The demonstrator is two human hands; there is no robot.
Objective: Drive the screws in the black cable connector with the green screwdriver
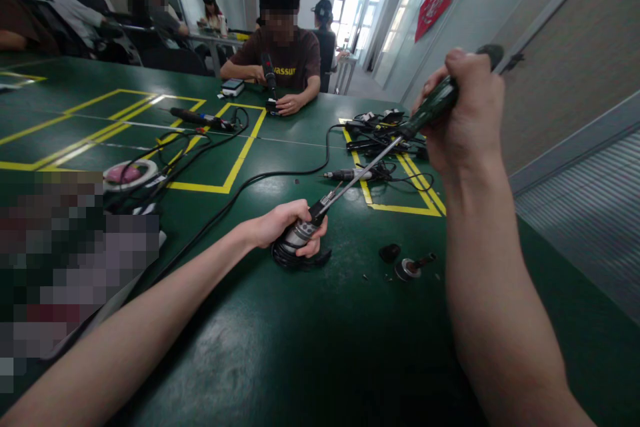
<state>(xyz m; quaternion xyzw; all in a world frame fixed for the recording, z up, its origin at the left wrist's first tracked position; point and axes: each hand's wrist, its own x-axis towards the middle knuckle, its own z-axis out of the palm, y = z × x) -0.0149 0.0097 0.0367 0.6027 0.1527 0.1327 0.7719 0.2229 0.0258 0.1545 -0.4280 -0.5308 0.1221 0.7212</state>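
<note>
My left hand (pixel 287 227) is closed around a silver and black cylindrical tool body (pixel 300 233), tilted up to the right. A black cord is bunched beneath this body. My right hand (pixel 467 103) grips the dark green handle of a long screwdriver (pixel 370 165), raised at the right. Its steel shaft slopes down to the left, and the tip meets the open upper end of the tool body; the exact contact is too small to tell. Right of my left hand lie a black cap (pixel 389 253) and a round metal part with a stem (pixel 409 269).
Small bits lie by the loose parts. A corded pen-shaped tool (pixel 345 175) and a pile of black cabled tools (pixel 375 130) lie at right. Another corded tool (pixel 193 117) and a tape roll (pixel 131 175) are at left. Opposite, a person (pixel 280 60) works with a black tool.
</note>
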